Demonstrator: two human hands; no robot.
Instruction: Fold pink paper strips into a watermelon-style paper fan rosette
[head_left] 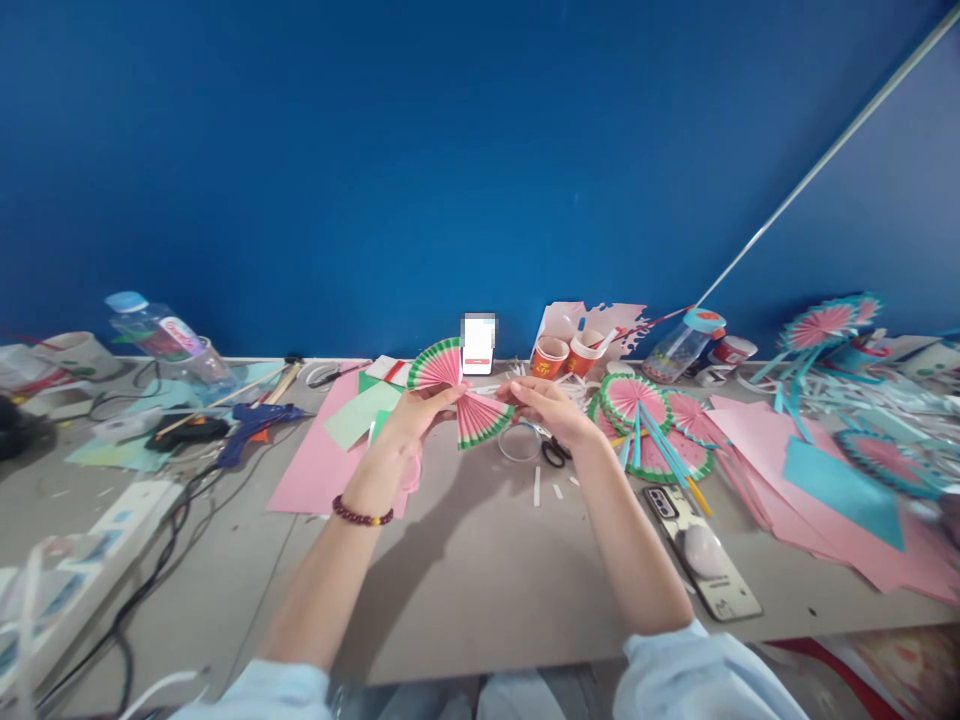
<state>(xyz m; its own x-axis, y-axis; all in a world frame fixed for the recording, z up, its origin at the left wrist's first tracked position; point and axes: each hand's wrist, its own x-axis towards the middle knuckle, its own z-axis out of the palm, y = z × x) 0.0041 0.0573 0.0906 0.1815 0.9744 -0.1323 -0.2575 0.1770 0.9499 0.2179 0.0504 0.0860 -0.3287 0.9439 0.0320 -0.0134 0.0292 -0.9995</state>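
Observation:
A pleated paper fan [484,420], pink with a green edge, is held above the desk between my two hands, its folds spread into two wedges. My left hand [424,408] pinches it near the middle, where the wedges meet. At the right corner of the lower wedge, the fingers of my right hand [551,405] are closed on its edge. Black-handled scissors [555,452] lie below my right hand, beside a roll of clear tape [519,441]. Finished round paper fans [637,405] with blue strips rest to the right.
Pink sheets [315,465] and a blue glue gun [259,425] lie left, near a power strip [112,545] with cables. Red paper cups [550,357] and a phone-like screen [478,343] stand at the back. A phone [731,590] and more pink paper [832,520] lie right.

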